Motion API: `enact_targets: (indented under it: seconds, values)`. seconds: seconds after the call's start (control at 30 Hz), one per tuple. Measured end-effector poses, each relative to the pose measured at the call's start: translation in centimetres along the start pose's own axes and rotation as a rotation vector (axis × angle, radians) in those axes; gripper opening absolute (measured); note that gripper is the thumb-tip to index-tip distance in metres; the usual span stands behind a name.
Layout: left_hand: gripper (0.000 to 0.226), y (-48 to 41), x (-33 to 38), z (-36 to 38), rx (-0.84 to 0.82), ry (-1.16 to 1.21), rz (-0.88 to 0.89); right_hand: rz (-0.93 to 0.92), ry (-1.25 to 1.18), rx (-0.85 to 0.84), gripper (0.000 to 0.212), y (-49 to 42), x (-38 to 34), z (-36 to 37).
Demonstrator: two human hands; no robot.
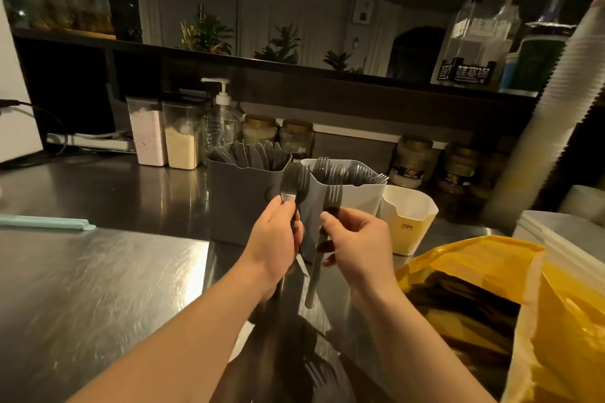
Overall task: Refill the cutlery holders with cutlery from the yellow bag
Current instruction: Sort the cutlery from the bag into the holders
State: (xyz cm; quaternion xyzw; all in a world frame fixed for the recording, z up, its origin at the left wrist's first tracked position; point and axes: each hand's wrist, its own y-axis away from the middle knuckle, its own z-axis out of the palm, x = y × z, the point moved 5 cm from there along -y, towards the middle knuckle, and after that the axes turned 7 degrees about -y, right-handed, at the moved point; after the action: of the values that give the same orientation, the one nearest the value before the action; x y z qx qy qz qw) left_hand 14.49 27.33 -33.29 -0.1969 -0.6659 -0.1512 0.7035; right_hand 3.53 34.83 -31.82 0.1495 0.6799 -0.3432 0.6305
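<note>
1. Forks: a small bunch of dark forks (294, 184) stands tines-up in the left hand (278, 239), grip pinching their necks between thumb and fingers. Exact count cannot be told.
2. 1 separate fork (332, 199) sits in the right hand (357, 239), fingers curled round its upper handle, the handle hanging down toward the counter (98, 271).
3. Both hands are held just in front of the white holder (357, 206), already crowded with fork heads.
4. The grey holder (239, 206) just beside it holds flat dark pieces, likely knives. The cream holder (409, 222) hides its contents.
5. The yellow bag (491, 258) lies open at right, dark cutlery inside.
6. Step, as judged: sorting forks for loading. The next move calls for lifting them over the white rim, handles down, then letting go.
</note>
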Motion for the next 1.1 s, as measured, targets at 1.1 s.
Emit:
enact_targets:
  seconds: [1.1]
  values:
    - [0.025, 1.0, 0.5, 1.9, -0.121, -0.142, 0.133, 0.167, -0.195, -0.001, 0.015, 0.0, -0.2, -0.2]
